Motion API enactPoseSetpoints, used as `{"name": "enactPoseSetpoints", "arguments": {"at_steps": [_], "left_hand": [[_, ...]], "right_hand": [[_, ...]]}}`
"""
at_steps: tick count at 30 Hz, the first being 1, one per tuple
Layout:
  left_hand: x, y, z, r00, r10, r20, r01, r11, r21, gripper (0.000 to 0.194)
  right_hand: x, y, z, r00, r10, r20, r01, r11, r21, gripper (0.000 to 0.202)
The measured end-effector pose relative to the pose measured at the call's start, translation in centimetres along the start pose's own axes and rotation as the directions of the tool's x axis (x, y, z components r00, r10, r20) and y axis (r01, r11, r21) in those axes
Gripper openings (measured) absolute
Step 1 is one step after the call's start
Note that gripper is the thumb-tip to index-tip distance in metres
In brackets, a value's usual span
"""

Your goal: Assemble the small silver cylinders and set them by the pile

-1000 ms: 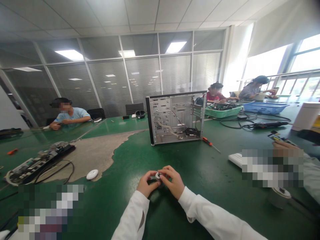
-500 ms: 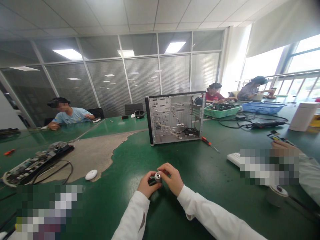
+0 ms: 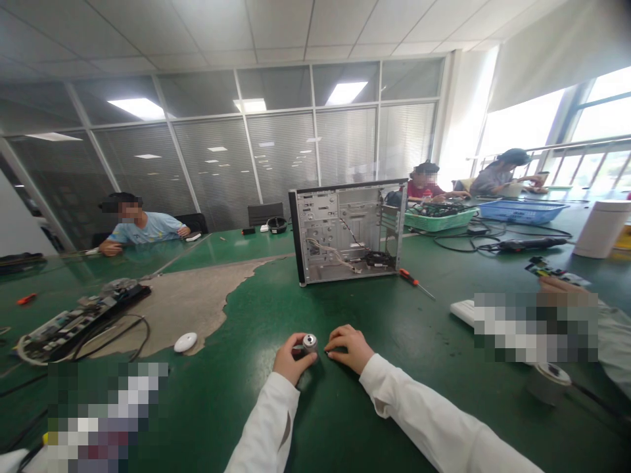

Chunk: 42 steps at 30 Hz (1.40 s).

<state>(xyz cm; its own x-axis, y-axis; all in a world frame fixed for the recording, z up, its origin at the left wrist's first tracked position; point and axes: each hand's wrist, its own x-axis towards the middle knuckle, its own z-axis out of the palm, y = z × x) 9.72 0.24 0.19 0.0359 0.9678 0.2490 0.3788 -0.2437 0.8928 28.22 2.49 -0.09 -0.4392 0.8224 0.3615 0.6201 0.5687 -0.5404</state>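
My left hand (image 3: 294,359) is closed round the side of a small silver metal cylinder (image 3: 309,343), which stands upright and has dark spots on its pale top. What exactly the cylinder is, I cannot make out. Just to its right, apart from it, my right hand (image 3: 350,348) is low over the table with thumb and fingertips pinched together. A tiny dark and light speck shows at those fingertips, too small to name. Beyond both hands stands an opened computer case (image 3: 348,233), bare metal inside with cables and a black fan.
An orange-handled screwdriver (image 3: 417,282) lies right of the case. A stripped circuit assembly (image 3: 83,315) and a white oval object (image 3: 186,342) lie left. A grey cylinder (image 3: 549,384) and a person's hand (image 3: 562,289) holding a circuit board are right. Green (image 3: 444,222) and blue baskets (image 3: 522,211) stand behind.
My right hand has moved off the top of the cylinder, down and to the right. My left hand still holds the cylinder, nearly in the same place.
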Motion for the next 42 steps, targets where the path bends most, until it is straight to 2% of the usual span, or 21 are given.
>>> {"name": "enactPoseSetpoints", "arguments": {"at_steps": [5, 10, 18, 35, 42], "left_hand": [[-0.2, 0.4, -0.3, 1.0, -0.003, 0.03, 0.004, 1.0, -0.023, 0.033], [-0.2, 0.6, -0.1, 1.0, -0.028, 0.009, 0.028, 1.0, -0.012, 0.033], [0.1, -0.3, 0.2, 0.999, -0.027, -0.025, 0.026, 1.0, -0.002, 0.033], [0.1, -0.4, 0.3, 0.999, -0.025, -0.029, 0.024, 1.0, -0.008, 0.034], [-0.3, 0.7, -0.1, 0.999, -0.027, 0.026, 0.026, 1.0, 0.003, 0.034]], "right_hand": [[-0.1, 1.6, -0.7, 0.995, 0.063, 0.071, -0.047, 0.975, -0.215, 0.031], [-0.1, 2.6, -0.6, 0.993, 0.103, 0.052, -0.079, 0.937, -0.34, 0.035], [0.0, 2.6, -0.4, 0.994, 0.096, 0.044, -0.075, 0.935, -0.348, 0.035], [-0.1, 2.4, -0.4, 0.996, 0.086, 0.029, -0.071, 0.938, -0.341, 0.035], [-0.2, 2.3, -0.4, 0.995, 0.093, 0.04, -0.074, 0.936, -0.344, 0.035]]}}
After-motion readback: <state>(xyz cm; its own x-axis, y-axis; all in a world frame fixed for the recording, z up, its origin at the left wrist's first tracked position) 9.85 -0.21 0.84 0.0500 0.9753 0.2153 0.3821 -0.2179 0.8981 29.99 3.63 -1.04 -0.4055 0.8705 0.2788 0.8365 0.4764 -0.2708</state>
